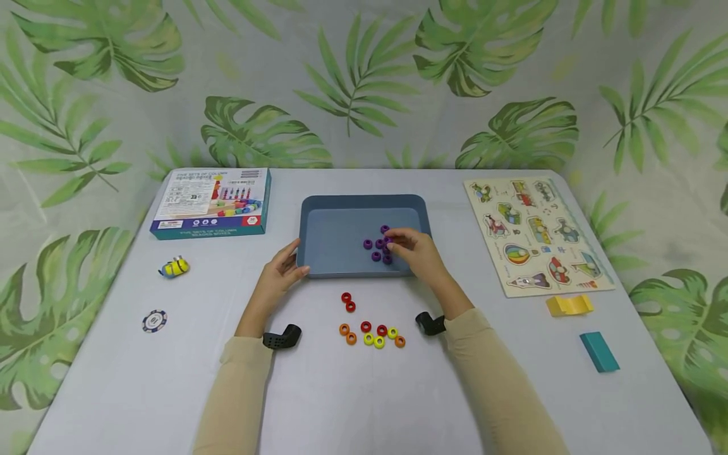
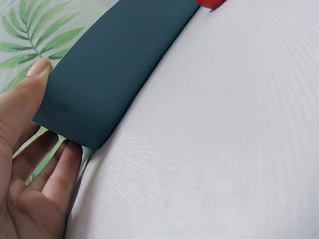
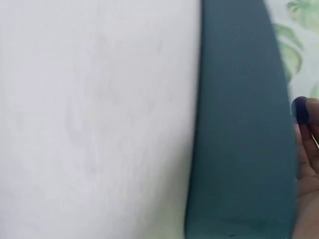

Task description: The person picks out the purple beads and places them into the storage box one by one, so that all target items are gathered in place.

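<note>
My left hand (image 1: 274, 283) holds the left front corner of a blue-grey tray (image 1: 335, 201), the thumb at the front rim and the fingers along the left side. In the left wrist view, that thumb touches the upper edge of the tray wall (image 2: 99, 79). Over the tray's right part, my right hand (image 1: 423, 258) pinches a purple bead (image 3: 300, 110) between thumb and fingers. Several other purple beads (image 1: 368, 244) lie loosely together in the tray beneath and left of that hand. The right wrist view shows the tray's outer wall (image 3: 239, 124), which hides part of the hand.
In front of the tray lie red beads (image 1: 346, 297), orange beads (image 1: 351, 339) and yellow beads (image 1: 379, 342). A boxed bead set (image 1: 210, 202), a bee toy (image 1: 174, 267) and a chip (image 1: 154, 321) are left. Right are a puzzle board (image 1: 534, 234), a yellow block (image 1: 570, 306) and a teal block (image 1: 600, 352).
</note>
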Demonstrator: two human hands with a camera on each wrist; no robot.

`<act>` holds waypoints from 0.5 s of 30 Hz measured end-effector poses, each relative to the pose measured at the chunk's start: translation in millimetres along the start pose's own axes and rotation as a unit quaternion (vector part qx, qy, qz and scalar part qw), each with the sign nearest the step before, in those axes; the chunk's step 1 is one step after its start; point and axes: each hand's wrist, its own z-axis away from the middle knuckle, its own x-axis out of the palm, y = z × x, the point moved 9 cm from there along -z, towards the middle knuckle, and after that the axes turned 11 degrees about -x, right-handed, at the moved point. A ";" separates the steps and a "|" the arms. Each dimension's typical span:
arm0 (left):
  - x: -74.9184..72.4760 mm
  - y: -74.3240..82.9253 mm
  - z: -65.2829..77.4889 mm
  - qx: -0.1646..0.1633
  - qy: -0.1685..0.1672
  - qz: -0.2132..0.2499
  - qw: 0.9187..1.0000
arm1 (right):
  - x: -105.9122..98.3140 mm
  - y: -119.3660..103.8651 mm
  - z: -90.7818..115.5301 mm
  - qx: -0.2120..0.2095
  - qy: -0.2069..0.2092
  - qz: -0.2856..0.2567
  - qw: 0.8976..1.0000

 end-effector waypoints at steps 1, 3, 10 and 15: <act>0.3 2.5 1.5 0.000 0.000 0.001 1.000 | -0.9 7.9 -3.4 0.010 -0.003 0.010 1.000; 0.9 8.6 4.4 0.004 -0.001 0.002 1.000 | -1.5 22.0 -9.4 0.025 -0.014 0.044 0.999; 1.7 19.7 10.2 0.005 0.000 0.003 1.000 | -0.3 46.0 -16.7 0.089 -0.045 0.120 0.988; 0.6 12.7 8.0 0.003 0.000 -0.001 1.000 | 1.2 51.2 -15.1 0.111 -0.050 0.124 0.985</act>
